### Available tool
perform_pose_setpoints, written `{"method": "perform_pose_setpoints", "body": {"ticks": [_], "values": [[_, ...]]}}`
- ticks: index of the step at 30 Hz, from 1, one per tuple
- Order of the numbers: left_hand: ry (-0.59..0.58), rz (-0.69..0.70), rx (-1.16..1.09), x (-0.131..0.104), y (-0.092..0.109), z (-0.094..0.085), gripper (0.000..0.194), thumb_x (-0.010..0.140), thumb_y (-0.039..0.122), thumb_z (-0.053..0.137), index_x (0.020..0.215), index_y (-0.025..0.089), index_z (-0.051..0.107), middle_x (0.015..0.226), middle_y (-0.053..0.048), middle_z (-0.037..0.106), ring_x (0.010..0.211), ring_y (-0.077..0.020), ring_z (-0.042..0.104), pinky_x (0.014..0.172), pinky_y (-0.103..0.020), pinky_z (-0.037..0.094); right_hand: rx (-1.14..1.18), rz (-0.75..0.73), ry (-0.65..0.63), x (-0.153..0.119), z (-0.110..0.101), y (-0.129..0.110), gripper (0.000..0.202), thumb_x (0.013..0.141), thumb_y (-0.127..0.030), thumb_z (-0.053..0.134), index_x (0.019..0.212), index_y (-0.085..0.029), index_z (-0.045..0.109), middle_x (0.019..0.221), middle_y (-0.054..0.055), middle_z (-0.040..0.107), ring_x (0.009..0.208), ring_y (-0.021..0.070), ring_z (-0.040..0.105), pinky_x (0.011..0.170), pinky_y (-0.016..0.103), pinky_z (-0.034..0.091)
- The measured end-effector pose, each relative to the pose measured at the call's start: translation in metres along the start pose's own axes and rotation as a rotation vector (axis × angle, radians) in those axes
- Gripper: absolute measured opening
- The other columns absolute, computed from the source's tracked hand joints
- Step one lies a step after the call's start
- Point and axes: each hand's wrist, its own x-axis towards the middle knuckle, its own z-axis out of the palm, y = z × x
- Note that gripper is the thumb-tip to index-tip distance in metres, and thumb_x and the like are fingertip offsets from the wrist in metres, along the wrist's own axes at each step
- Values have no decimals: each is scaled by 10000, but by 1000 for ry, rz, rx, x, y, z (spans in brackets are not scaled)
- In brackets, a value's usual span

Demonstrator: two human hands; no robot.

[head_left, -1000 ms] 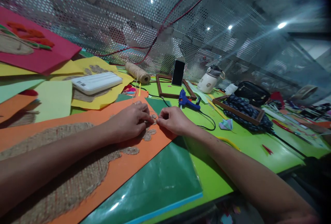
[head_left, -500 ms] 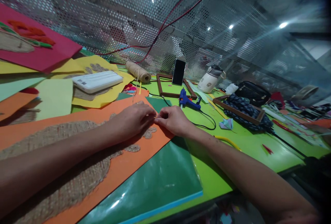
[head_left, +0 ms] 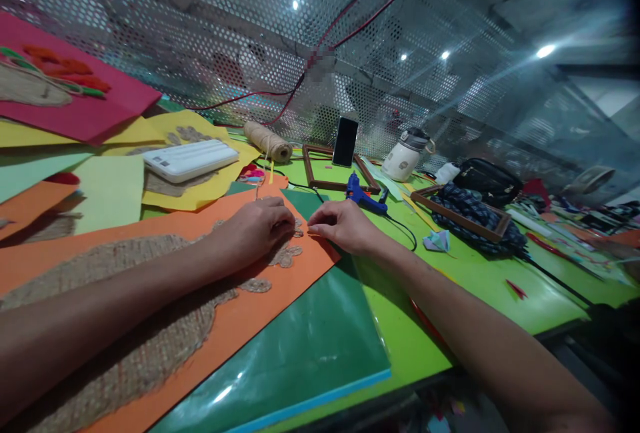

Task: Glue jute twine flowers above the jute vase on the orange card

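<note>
My left hand [head_left: 263,225] lies on the orange sheet [head_left: 195,221], its fingers curled in at small coiled flower shapes of jute twine [head_left: 287,256]. A strand of twine [head_left: 260,180] runs down from the spool to this hand; the fingertips are partly hidden. Just to the right, my right hand [head_left: 345,225] holds thumb and forefinger together in a pinch, a little apart from the left. Whatever is between those tips is too small to make out. Under my left forearm, a large jute-covered shape [head_left: 165,340] covers much of the sheet.
A green plastic-covered pad [head_left: 300,346] lies beneath the orange sheet. Behind stand a twine spool [head_left: 267,142], a blue glue gun [head_left: 365,196] with its cord, a wooden frame [head_left: 310,173], a phone [head_left: 345,142] and a white bottle [head_left: 403,156]. A power bank [head_left: 190,158] rests on yellow paper.
My hands, whose fingertips met before, have come slightly apart. The left has drawn back to the left, and more of the small jute coils shows between them.
</note>
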Motion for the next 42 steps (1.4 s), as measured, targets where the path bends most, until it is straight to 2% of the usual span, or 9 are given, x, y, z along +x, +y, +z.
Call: {"method": "perform_pose_setpoints", "body": {"ticks": [4, 10, 18, 28, 31, 35, 42], "values": [[-3, 4, 41, 0, -1, 0, 271, 922, 252, 477, 775, 184, 695, 790, -61, 658, 723, -162, 596, 646, -271, 440, -36, -67, -13, 1, 10, 2, 118, 846, -101, 739, 891, -177, 818, 856, 48, 743, 789, 146, 654, 756, 264, 491], [-18, 20, 57, -1, -3, 2, 269, 920, 257, 484, 774, 173, 694, 789, -70, 647, 745, -182, 602, 656, -285, 445, -48, -99, -4, 3, 17, 5, 95, 839, -99, 753, 839, -177, 808, 828, 33, 726, 778, 138, 646, 746, 247, 480], [-53, -65, 42, -3, 7, -5, 266, 961, 226, 440, 828, 159, 661, 838, -72, 661, 717, -176, 604, 644, -284, 435, -111, -118, 23, 5, 20, 4, 30, 851, -140, 764, 850, -158, 788, 863, 48, 736, 798, 144, 637, 761, 254, 462], [-15, 37, 130, -4, 7, 1, 230, 951, 208, 481, 821, 144, 660, 833, -73, 611, 748, -178, 579, 665, -285, 436, 36, 39, 19, 8, 23, 2, 34, 800, -119, 774, 780, -144, 763, 782, 20, 739, 751, 134, 632, 696, 226, 454], [-13, 59, 117, -5, 6, 4, 215, 961, 240, 507, 876, 145, 680, 851, -69, 606, 765, -186, 579, 664, -290, 427, 61, 52, 27, 9, 26, 4, 43, 787, -109, 769, 766, -143, 754, 753, 10, 733, 738, 136, 638, 676, 222, 454], [-9, 78, 112, -6, 0, 9, 285, 981, 251, 493, 798, 149, 687, 803, -59, 582, 735, -183, 563, 631, -287, 396, 83, 56, 20, 9, 27, 5, 38, 790, -111, 762, 771, -144, 758, 756, 16, 743, 733, 140, 651, 676, 226, 466], [-4, 105, 91, -7, -4, 9, 309, 988, 227, 477, 784, 142, 693, 786, -56, 577, 725, -169, 554, 639, -279, 403, 119, 62, -5, 10, 22, 5, 38, 810, -126, 748, 792, -133, 781, 764, 27, 760, 736, 144, 668, 678, 227, 481]]}}
